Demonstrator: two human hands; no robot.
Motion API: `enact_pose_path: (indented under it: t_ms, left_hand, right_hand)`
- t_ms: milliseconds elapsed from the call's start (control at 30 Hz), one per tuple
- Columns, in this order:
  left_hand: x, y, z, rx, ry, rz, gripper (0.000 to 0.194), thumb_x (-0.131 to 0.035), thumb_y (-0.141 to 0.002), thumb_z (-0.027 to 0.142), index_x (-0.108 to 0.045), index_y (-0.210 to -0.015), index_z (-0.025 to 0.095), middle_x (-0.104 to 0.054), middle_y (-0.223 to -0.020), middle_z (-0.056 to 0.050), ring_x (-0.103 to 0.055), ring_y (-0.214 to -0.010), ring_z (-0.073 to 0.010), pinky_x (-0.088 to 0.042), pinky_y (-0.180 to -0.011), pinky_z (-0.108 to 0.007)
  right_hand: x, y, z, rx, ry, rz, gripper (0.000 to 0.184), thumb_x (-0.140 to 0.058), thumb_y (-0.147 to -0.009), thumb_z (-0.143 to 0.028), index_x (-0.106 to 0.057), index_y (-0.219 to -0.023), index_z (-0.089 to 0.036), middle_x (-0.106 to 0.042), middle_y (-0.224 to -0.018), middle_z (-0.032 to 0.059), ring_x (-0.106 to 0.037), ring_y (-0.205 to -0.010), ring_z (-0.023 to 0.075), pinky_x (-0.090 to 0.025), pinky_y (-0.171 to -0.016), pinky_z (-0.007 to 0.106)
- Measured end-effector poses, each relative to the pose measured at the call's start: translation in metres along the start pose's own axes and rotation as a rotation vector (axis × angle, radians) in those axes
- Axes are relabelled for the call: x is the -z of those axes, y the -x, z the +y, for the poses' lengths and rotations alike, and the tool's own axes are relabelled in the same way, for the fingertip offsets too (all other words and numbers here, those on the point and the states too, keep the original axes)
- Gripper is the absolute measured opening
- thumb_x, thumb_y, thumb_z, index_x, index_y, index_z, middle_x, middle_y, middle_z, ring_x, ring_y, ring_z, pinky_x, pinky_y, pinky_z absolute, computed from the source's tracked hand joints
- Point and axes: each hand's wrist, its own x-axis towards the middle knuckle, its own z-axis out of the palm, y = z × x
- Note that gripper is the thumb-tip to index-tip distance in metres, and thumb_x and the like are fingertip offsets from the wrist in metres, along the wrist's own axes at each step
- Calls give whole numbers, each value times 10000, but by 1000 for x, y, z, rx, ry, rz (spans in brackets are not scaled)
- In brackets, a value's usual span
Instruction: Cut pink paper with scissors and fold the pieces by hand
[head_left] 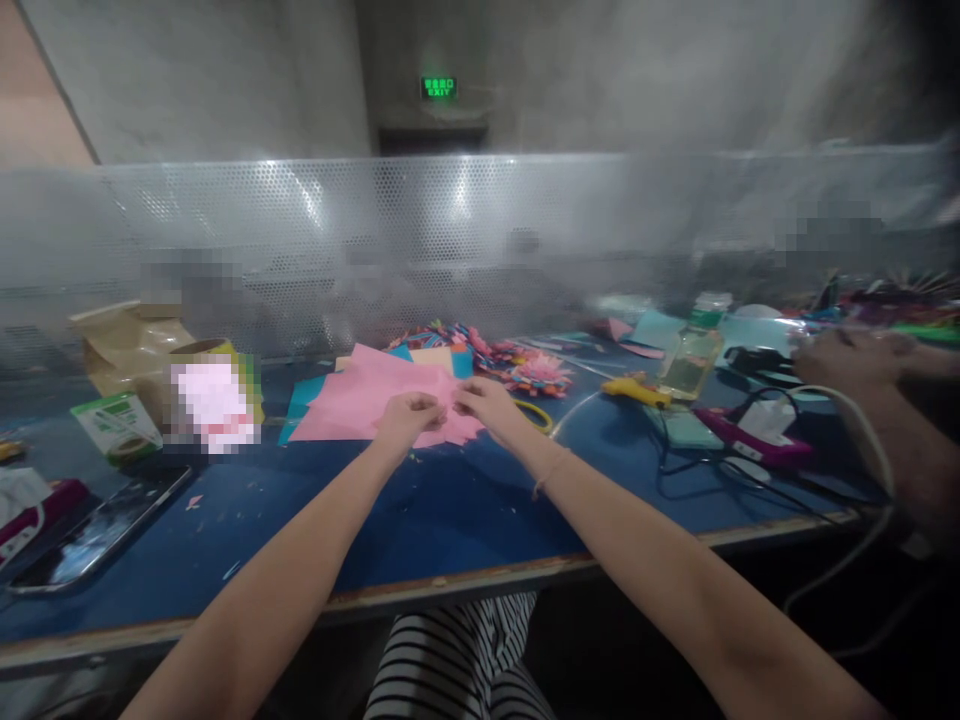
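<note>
Fingertips pinched together, my left hand [409, 415] is held low over several pink paper sheets [367, 395]. My right hand [491, 412] faces it, also in a pinch, a small gap away. A bit of pink paper [448, 402] seems to be between the fingertips; its outline blends with the sheets behind. Blue paper [300, 405] shows beneath the pink. Just right of my right hand lies a yellow ring-shaped handle [536, 412], partly hidden. Behind the sheets is a heap of multicoloured paper strips [532, 368].
At left are a phone [105, 530], a green-white packet [120, 425] and a brown paper bag [135, 345]. A bottle of yellowish liquid [690, 355], a yellow tool [636, 390], a purple power strip [757, 440] and cables stand right. Another person's hand [855, 355] is far right. A perforated metal screen [315, 240] backs the table.
</note>
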Motion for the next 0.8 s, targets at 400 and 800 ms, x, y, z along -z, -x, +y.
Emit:
enact_pose_path:
  t_ms: [400,800]
  left_hand:
    - [-2,2,2,67,61,-55,290,-722,-426,189,-536,-628,97,-586,-532,-22,-594,-551,-139,-490,-638,-305]
    - [2,-10,-18,21,-198,-75,144,-634,-464,70,-545,-560,128,-566,-464,1,-571,-484,-137,-481,-535,-275]
  right_hand:
    - [1,2,-9,-10,121,43,161,-573,-550,-272,-497,-611,-144,-492,-516,-43,-480,-472,66,-414,-531,233]
    - [-1,9,-14,105,323,62,100,-505,-640,-255,-472,-622,-162,-476,-453,-48,-459,-400,73,-371,-437,201]
